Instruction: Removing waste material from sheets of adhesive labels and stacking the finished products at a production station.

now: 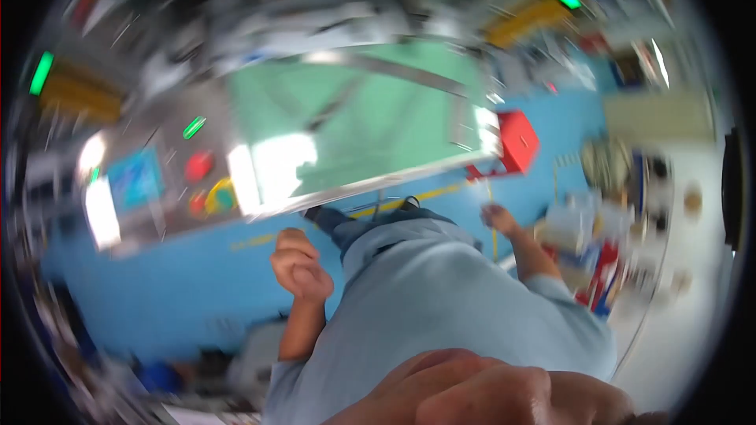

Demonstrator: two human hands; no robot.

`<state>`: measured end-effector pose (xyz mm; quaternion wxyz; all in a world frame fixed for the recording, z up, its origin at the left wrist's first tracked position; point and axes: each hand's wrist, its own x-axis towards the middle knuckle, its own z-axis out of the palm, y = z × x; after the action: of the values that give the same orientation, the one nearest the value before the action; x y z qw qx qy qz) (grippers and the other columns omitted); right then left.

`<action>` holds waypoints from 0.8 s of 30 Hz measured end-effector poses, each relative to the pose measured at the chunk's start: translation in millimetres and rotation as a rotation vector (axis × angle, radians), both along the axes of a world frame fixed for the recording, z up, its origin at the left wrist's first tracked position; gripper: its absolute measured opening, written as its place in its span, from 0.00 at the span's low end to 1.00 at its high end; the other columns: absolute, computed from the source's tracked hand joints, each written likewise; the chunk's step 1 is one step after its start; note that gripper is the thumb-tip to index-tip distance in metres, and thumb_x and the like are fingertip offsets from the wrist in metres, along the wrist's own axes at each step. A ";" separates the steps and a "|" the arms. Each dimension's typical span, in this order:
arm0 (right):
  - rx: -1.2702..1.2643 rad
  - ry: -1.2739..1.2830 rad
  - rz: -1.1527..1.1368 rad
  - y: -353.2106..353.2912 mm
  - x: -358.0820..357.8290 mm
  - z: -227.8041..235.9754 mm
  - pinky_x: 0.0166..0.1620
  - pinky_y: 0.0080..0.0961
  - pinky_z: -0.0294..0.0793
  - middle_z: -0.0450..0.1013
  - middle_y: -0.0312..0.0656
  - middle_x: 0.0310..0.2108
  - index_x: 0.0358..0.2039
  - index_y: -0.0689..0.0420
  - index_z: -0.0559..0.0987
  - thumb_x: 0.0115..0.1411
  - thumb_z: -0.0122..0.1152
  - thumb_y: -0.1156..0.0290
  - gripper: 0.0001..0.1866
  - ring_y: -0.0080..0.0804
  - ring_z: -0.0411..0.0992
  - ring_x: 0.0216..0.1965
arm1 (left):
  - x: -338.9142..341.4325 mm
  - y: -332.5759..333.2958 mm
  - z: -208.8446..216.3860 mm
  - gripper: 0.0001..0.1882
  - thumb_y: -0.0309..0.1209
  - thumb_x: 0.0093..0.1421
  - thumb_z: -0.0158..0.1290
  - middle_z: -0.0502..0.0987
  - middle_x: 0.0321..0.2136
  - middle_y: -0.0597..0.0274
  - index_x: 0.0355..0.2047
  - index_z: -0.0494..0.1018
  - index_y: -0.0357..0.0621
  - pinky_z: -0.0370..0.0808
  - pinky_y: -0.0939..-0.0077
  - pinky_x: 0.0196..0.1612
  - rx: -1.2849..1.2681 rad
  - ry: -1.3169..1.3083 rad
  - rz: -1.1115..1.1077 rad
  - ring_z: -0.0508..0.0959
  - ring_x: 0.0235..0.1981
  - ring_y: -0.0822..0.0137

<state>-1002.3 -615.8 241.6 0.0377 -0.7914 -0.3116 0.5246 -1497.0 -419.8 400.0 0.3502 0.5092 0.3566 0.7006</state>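
My left hand [299,262] hangs beside my body, just off the near edge of the green-topped table [378,138]. Its fingers are curled into a loose fist, and nothing shows in them. On my other side, my right hand [498,219] is held low over the floor, below a red box-shaped bin [518,143]. Motion smears its fingers, so whether they are closed is unclear. Neither hand touches the table.
A metal worktop [177,212] adjoins the table on the left, bearing a blue panel [135,179], a red round object [199,165] and a yellow-green item [221,197]. Clear plastic containers [573,222] stand at the right. Blue floor [181,283] carries yellow lines. Machinery spans the back.
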 end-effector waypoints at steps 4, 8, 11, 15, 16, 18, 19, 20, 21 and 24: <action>0.121 0.061 -0.345 9.3 155.3 15.0 0.28 0.22 0.69 0.72 0.35 0.28 0.40 0.57 0.73 0.56 0.51 0.67 0.13 0.24 0.70 0.26 | 233.1 16.0 44.2 0.07 0.26 0.51 0.51 0.70 0.20 0.56 0.27 0.64 0.41 0.63 0.73 0.25 0.128 0.228 -0.508 0.68 0.20 0.64; 0.035 0.138 -0.587 -112.2 321.9 -38.3 0.28 0.22 0.71 0.72 0.36 0.31 0.41 0.56 0.72 0.57 0.53 0.67 0.12 0.24 0.71 0.27 | 439.9 -18.8 58.0 0.08 0.21 0.47 0.54 0.71 0.25 0.56 0.26 0.66 0.40 0.68 0.73 0.30 -0.020 0.529 -0.494 0.71 0.25 0.62; 0.044 0.337 -0.713 -194.4 452.4 -101.2 0.28 0.23 0.71 0.72 0.38 0.31 0.41 0.57 0.73 0.56 0.54 0.68 0.13 0.28 0.72 0.28 | 572.6 -37.6 37.7 0.06 0.22 0.50 0.53 0.71 0.29 0.54 0.28 0.66 0.39 0.68 0.71 0.37 -0.126 0.788 -0.325 0.71 0.31 0.58; 0.070 0.350 -0.851 -182.8 598.5 -98.7 0.28 0.22 0.70 0.72 0.37 0.30 0.41 0.56 0.73 0.56 0.54 0.67 0.13 0.27 0.71 0.28 | 744.5 -46.3 40.3 0.08 0.24 0.52 0.52 0.71 0.35 0.53 0.32 0.66 0.38 0.64 0.67 0.46 -0.172 0.916 -0.210 0.69 0.39 0.57; 0.055 0.324 -0.840 -170.5 630.5 -98.6 0.28 0.21 0.70 0.72 0.35 0.30 0.41 0.55 0.73 0.56 0.54 0.66 0.13 0.26 0.72 0.28 | 775.5 -43.8 42.6 0.08 0.24 0.52 0.52 0.71 0.36 0.53 0.32 0.66 0.38 0.64 0.67 0.46 -0.151 0.966 -0.189 0.69 0.40 0.57; 0.087 0.327 -0.783 -144.9 695.8 -107.3 0.29 0.21 0.70 0.72 0.35 0.30 0.41 0.55 0.73 0.56 0.54 0.66 0.13 0.26 0.72 0.28 | 834.1 -31.8 43.4 0.08 0.25 0.52 0.52 0.71 0.37 0.52 0.32 0.66 0.39 0.63 0.66 0.47 -0.123 1.036 -0.170 0.69 0.41 0.57; 0.109 0.300 -0.775 -127.9 729.0 -111.1 0.29 0.21 0.70 0.72 0.34 0.30 0.42 0.55 0.73 0.56 0.54 0.66 0.14 0.26 0.72 0.29 | 858.8 -24.8 40.3 0.08 0.25 0.52 0.52 0.71 0.37 0.53 0.32 0.67 0.39 0.63 0.66 0.47 -0.149 1.038 -0.159 0.69 0.41 0.57; 0.133 0.274 -0.770 -109.7 759.1 -114.6 0.29 0.21 0.70 0.72 0.34 0.30 0.42 0.55 0.72 0.56 0.54 0.66 0.14 0.26 0.72 0.29 | 880.7 -15.0 35.7 0.08 0.25 0.52 0.52 0.71 0.37 0.53 0.32 0.67 0.39 0.63 0.66 0.47 -0.171 1.041 -0.151 0.69 0.41 0.57; 0.167 0.310 -0.833 -92.4 784.5 -117.6 0.29 0.21 0.70 0.72 0.34 0.30 0.43 0.55 0.72 0.55 0.54 0.66 0.14 0.25 0.72 0.29 | 900.7 -7.3 31.8 0.07 0.25 0.52 0.53 0.71 0.37 0.53 0.31 0.67 0.39 0.64 0.66 0.46 -0.187 1.027 -0.146 0.69 0.40 0.56; 0.156 0.279 -0.829 -49.1 843.0 -120.4 0.29 0.21 0.70 0.72 0.34 0.30 0.43 0.55 0.72 0.55 0.54 0.66 0.15 0.25 0.71 0.29 | 956.7 25.4 16.6 0.08 0.26 0.53 0.53 0.72 0.36 0.52 0.33 0.67 0.38 0.65 0.68 0.44 -0.279 1.024 -0.189 0.70 0.39 0.55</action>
<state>-159.3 -664.9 121.2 0.3463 -0.7657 0.0013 0.5420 -540.3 -394.3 416.6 0.2576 0.7641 0.5240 0.2742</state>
